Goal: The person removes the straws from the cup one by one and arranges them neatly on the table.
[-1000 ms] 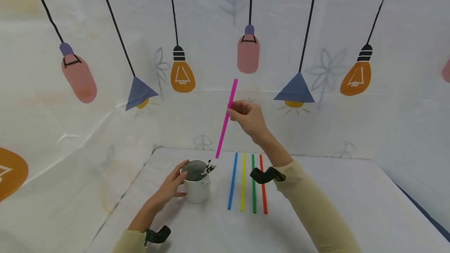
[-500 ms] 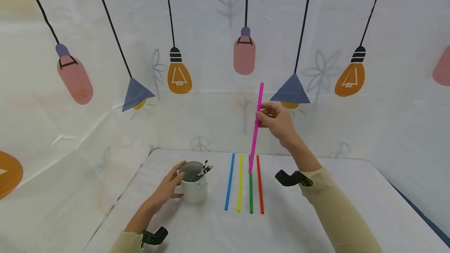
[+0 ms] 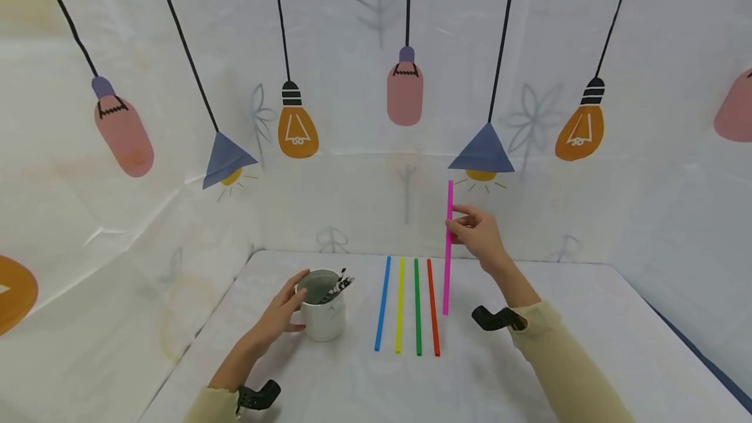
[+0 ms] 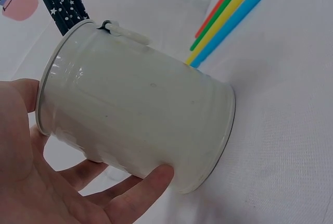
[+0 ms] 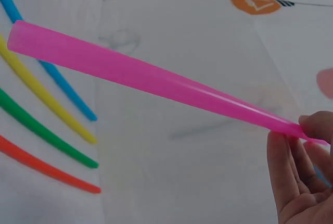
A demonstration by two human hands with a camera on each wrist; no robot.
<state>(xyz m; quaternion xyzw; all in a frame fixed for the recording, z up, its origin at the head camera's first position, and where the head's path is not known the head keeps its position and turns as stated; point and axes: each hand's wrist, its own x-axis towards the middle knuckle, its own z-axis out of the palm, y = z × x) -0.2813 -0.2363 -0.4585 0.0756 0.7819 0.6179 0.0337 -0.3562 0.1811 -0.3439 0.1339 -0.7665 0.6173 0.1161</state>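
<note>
My right hand pinches a pink straw between thumb and fingers, holding it nearly upright just right of the red straw. In the right wrist view the pink straw stretches away from the fingertips, its hollow end facing the camera. My left hand grips the white metal bucket at its left side, thumb by the rim and fingers along the wall. Dark straws with white stars poke out of the bucket's mouth. The bucket's small handle shows in the left wrist view.
Left of the red straw, a green straw, a yellow straw and a blue straw lie side by side on the white table. Behind stands a white sheet printed with hanging lamps.
My right hand has carried the pink straw rightward, from near the bucket past the row of straws, then lowered it and turned it more upright. The left hand stays on the bucket.
</note>
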